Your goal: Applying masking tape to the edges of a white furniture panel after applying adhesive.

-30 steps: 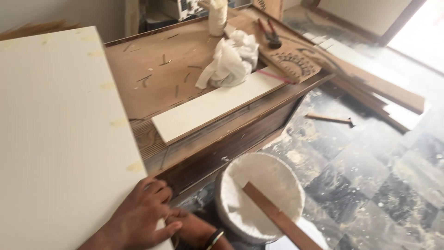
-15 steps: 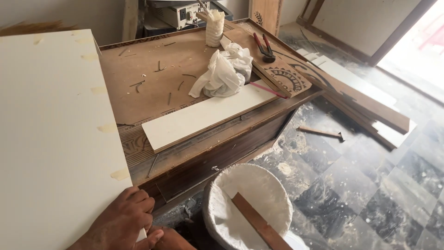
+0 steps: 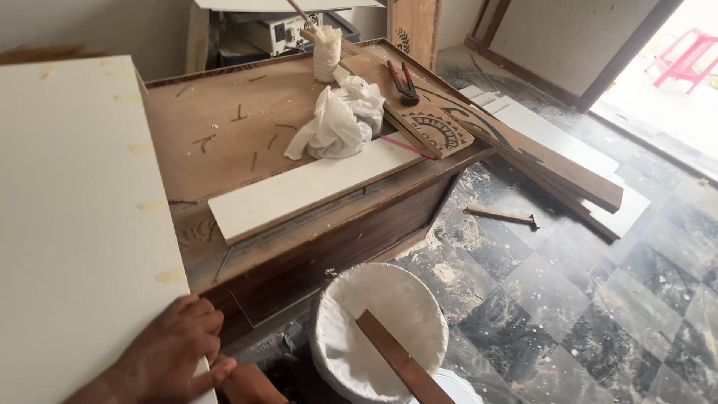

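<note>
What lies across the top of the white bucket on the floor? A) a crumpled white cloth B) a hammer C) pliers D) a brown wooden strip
D: a brown wooden strip rests slanted across the white bucket; the hammer lies apart on the floor, while the crumpled white cloth and the pliers are up on the workbench.

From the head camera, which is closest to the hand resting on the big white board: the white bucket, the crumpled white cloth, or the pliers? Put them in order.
Measured from the left hand at the bottom edge:
1. White bucket, just to its right on the floor.
2. Crumpled white cloth, farther up, mid-workbench.
3. Pliers, farthest, beyond the cloth to the right.
</note>
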